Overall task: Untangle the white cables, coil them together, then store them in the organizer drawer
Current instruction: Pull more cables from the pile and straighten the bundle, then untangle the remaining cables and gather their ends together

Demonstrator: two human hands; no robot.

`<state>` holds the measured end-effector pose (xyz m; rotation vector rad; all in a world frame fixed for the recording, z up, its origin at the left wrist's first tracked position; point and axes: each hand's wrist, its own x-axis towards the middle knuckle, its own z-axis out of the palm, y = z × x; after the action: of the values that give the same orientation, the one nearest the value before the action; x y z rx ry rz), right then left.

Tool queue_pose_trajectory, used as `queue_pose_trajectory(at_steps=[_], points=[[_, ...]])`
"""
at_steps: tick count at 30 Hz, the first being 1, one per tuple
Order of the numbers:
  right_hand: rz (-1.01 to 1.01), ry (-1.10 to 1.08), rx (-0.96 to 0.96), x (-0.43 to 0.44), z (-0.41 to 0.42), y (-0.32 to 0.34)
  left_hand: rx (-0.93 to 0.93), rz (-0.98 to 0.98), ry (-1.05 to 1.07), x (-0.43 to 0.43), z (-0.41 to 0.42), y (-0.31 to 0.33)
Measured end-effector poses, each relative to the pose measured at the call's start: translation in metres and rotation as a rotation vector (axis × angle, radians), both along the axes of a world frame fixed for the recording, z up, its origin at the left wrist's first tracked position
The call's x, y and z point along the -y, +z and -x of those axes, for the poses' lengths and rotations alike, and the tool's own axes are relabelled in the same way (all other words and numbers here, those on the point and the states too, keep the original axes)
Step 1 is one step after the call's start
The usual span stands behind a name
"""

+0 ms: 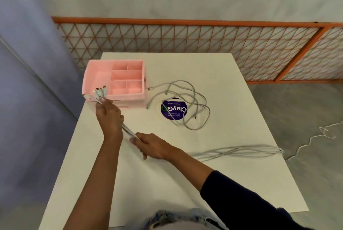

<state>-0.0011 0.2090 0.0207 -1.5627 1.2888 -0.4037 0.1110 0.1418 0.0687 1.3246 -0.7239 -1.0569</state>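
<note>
My left hand (109, 116) grips a bundle of white cables (130, 133) near their connector ends (100, 93), which stick up in front of the pink organizer (98, 74). Lower on the same bundle, my right hand (150, 146) grips the cables. Behind my right wrist the cables trail right across the white table (167, 183) as long straight strands (241, 151) reaching the table's right edge. A second loose tangle of greyish cables (187, 107) lies beside the organizer. The organizer's top has several open compartments; its drawer front is barely visible.
A round purple sticker (173, 110) lies under the loose tangle. An orange lattice fence (204, 44) stands behind the table. A thin white cord (311, 140) runs over the grey floor at the right. A blue wall is on the left.
</note>
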Motion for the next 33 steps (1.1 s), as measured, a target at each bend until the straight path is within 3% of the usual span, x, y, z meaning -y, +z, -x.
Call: queue_pose_trajectory(at_steps=[5,9,14,18,21,23,26,28,33], points=[[0.003,-0.038,-0.049,-0.003,0.002,-0.005,-0.027,-0.133,0.153,0.006,-0.017,-0.017],[-0.129,-0.053,-0.194,-0.020,0.032,-0.029,-0.067,-0.166,0.270,0.018,-0.041,-0.018],[-0.268,-0.030,-0.331,-0.034,0.065,-0.062,0.031,-0.198,0.173,0.017,-0.029,-0.031],[0.042,-0.065,-0.426,-0.008,0.085,-0.069,0.180,-0.137,0.095,0.022,-0.020,-0.035],[0.288,-0.360,-0.438,0.023,0.107,-0.061,0.288,-0.101,0.066,0.026,-0.023,-0.044],[0.392,-0.523,-0.583,0.043,0.125,-0.057,0.325,-0.085,0.035,0.027,-0.022,-0.049],[0.141,-0.550,-0.889,0.065,0.150,-0.053,0.331,-0.041,0.001,0.026,-0.017,-0.049],[-0.056,-0.482,-0.938,0.072,0.158,-0.052,0.343,-0.023,-0.015,0.026,-0.014,-0.048],[0.016,-0.386,-0.899,0.068,0.164,-0.066,0.332,-0.006,-0.060,0.025,-0.009,-0.047]])
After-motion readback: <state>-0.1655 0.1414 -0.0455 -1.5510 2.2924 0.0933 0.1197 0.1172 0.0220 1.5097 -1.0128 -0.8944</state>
